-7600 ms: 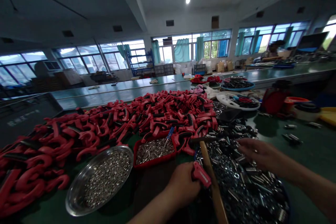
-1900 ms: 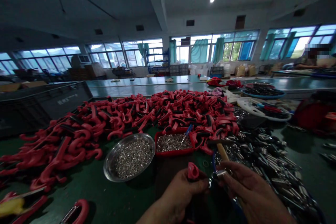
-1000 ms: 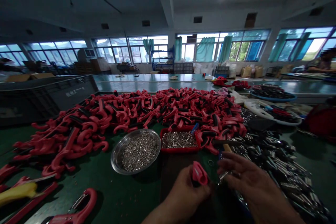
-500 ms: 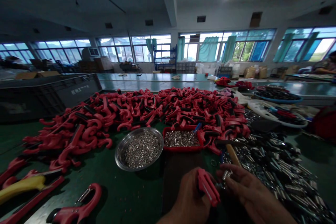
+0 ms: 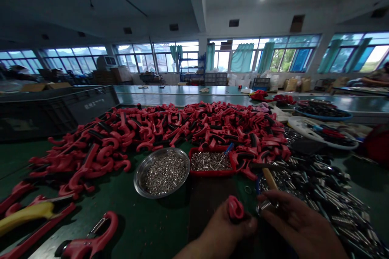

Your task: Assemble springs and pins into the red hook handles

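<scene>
Fingers of the left hand (image 5: 223, 224) grip a red part (image 5: 235, 207), just turned hollow end up; the right hand (image 5: 299, 218) pinches a spring (image 5: 265, 205) beside it, so they seem unjoined. Beyond sits a red tray (image 5: 212, 173).

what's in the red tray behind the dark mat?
The red tray holds a jumbled layer of small silvery metal pieces; a blue handle shows at its right rear corner. The pieces cover the tray's floor and anything beneath them.
</scene>
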Available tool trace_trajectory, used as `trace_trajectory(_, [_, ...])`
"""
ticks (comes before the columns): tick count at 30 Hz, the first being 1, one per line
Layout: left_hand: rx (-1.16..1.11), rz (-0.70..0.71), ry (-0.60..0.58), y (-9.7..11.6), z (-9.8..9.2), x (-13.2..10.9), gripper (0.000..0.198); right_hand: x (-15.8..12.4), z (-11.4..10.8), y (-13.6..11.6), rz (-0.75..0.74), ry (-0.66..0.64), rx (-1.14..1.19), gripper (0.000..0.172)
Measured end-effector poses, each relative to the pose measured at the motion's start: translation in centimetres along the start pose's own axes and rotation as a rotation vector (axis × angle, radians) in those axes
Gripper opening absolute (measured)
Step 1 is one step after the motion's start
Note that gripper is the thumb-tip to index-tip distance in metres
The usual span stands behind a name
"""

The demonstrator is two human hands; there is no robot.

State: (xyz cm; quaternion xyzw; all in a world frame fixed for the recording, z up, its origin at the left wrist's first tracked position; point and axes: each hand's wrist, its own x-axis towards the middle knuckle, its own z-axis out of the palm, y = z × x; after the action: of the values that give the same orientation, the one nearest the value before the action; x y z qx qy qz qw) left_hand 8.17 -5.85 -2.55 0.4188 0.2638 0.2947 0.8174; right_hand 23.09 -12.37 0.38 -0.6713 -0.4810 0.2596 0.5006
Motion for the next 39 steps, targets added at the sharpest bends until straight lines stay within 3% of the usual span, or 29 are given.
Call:
trace_trajectory(2, [-0.072, -0.204, -0.028, -0.4, -0.3, 0.1, 0.045, 0.3, -0.3, -0.9, -0.009, -0.114, 0.068, 0.036])
trace_trajectory(4, [-0.104, -0.300, -0.070, -0.8, -0.5, 0.3, 0.048, 0.6, -0.5, -1.6, -0.033, -0.185, 0.073, 0.033])
trace_trajectory(10, [-0.097, -0.284, -0.173, -1.1, -0.4, 0.5, 0.049, 1.0, 0.1, -1.1, -0.188, -0.218, -0.132, 0.028])
trace_trajectory(18, [-0.060, -0.226, -0.105, -1.4, -0.6, 0.8, 0.053, 1.4, 0.0, -2.3, -0.612, -0.084, -0.483, 0.018])
trace_trajectory(21, [-0.054, -0.230, -0.127, -1.5, -0.7, 1.0, 0.052, 1.5, 0.0, -2.8, -0.692, -0.086, -0.521, 0.018])
trace_trajectory(27, [-0.061, -0.237, -0.095, -1.6, -0.6, 0.9, 0.055, 1.6, 0.2, -2.3, -0.585, -0.184, -0.495, 0.017])
trace_trajectory(30, [-0.063, -0.184, -0.125, -1.3, -0.3, 0.6, 0.055, 2.2, 0.2, -1.8, -0.376, -0.272, -0.425, 0.019])
trace_trajectory(34, [0.019, -0.138, -0.245, -1.2, -0.4, 0.5, 0.054, 3.1, 0.6, -0.8, -0.057, -0.495, -0.190, 0.029])
trace_trajectory(36, [0.078, -0.170, -0.327, -1.4, -0.9, 0.7, 0.053, 3.4, 0.8, -0.1, -0.038, -0.523, -0.212, 0.035])
trace_trajectory(39, [-0.010, -0.299, -0.384, -1.8, -1.9, 1.1, 0.050, 4.2, -0.1, 0.9, -0.095, -0.437, -0.365, 0.033])
